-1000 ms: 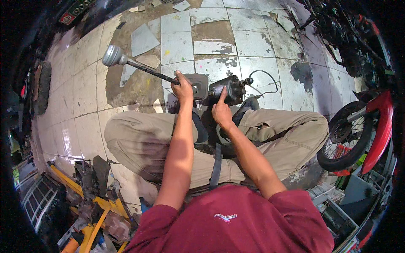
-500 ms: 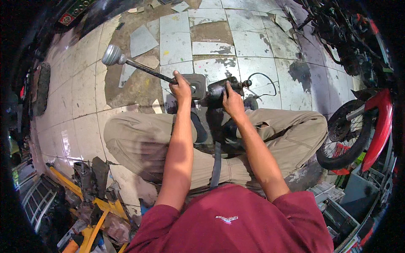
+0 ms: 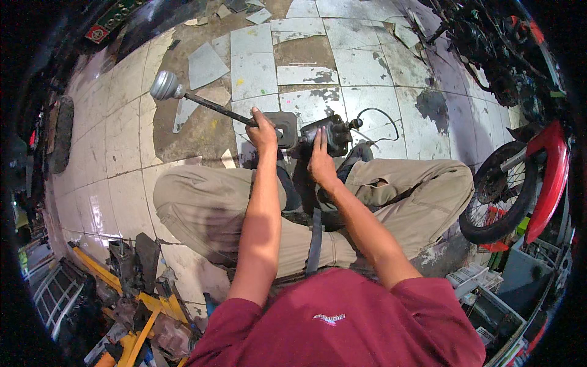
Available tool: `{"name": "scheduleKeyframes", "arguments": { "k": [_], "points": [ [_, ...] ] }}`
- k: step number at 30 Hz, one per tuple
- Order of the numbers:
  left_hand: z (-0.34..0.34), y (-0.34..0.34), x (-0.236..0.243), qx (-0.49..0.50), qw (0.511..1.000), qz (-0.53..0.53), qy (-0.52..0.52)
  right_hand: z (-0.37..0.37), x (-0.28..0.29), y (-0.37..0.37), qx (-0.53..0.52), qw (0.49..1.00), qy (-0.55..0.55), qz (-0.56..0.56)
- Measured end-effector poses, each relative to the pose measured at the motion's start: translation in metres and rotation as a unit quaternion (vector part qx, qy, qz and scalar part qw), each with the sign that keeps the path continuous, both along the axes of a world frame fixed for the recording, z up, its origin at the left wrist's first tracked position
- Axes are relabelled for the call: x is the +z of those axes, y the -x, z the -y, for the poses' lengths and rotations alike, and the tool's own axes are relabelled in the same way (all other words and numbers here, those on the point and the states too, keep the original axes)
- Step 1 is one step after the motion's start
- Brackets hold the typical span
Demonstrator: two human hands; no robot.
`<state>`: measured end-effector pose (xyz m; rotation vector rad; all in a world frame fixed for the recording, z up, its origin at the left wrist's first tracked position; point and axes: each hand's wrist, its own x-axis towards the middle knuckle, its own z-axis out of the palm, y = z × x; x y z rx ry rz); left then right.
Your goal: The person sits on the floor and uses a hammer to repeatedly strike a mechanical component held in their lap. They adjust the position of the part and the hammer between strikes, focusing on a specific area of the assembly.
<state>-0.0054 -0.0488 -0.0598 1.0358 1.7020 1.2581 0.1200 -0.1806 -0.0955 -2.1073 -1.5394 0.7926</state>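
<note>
My left hand (image 3: 263, 129) is closed around a long dark rod (image 3: 217, 107) with a ribbed, silver bulb-shaped end (image 3: 165, 85) pointing up and left. Where the rod runs under my fingers, it meets a dark rectangular frame (image 3: 285, 120) with rounded corners; the joint is hidden. On a dark boxy mechanical part (image 3: 337, 137), my right hand (image 3: 321, 162) rests with straight fingers along its left side. Out of that part's right side comes a short round stub (image 3: 356, 123), near a thin looped black cable (image 3: 395, 122). Both things are between my bent legs, close to my feet.
Broken tile pieces (image 3: 206, 65) lie on the cracked tile floor (image 3: 125, 147). A wheel (image 3: 502, 192) with a red fender (image 3: 547, 177) stands at right, above grey crates (image 3: 495, 312). Yellow metal parts (image 3: 147, 330) are piled at lower left. Dark machinery (image 3: 483, 49) fills the upper right.
My right hand has shifted left and slightly down across the boxy part, its fingers now straight. The boxy part is turned a little, showing more of its top. My left hand keeps its grip.
</note>
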Motion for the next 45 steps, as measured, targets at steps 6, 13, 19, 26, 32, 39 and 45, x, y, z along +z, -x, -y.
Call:
{"name": "scheduleKeyframes", "arguments": {
  "k": [6,13,19,26,32,39,45],
  "points": [
    [-0.003,0.006,-0.012,-0.004,1.000,0.021,-0.010,0.010,0.002,0.023,-0.002,1.000,0.023,0.010],
    [-0.002,0.004,-0.006,0.008,1.000,0.015,0.019,-0.005,0.000,0.007,-0.013,1.000,0.002,-0.006],
    [-0.001,0.003,-0.005,-0.007,0.999,0.022,0.026,-0.017,0.000,-0.005,-0.001,0.999,0.027,0.037],
    [-0.002,0.009,-0.010,0.012,1.000,0.011,0.007,-0.008,0.018,0.017,0.050,0.996,0.065,0.041],
    [-0.003,0.005,-0.010,-0.018,0.999,0.033,0.016,-0.032,-0.001,0.003,0.034,0.994,0.095,0.044],
    [0.000,0.001,0.001,-0.018,0.999,0.028,0.004,-0.026,-0.010,-0.020,0.050,0.996,0.059,0.054],
    [0.001,0.005,-0.005,-0.002,1.000,0.028,0.012,0.003,0.010,0.010,0.011,0.998,0.052,0.026]
  ]
}}
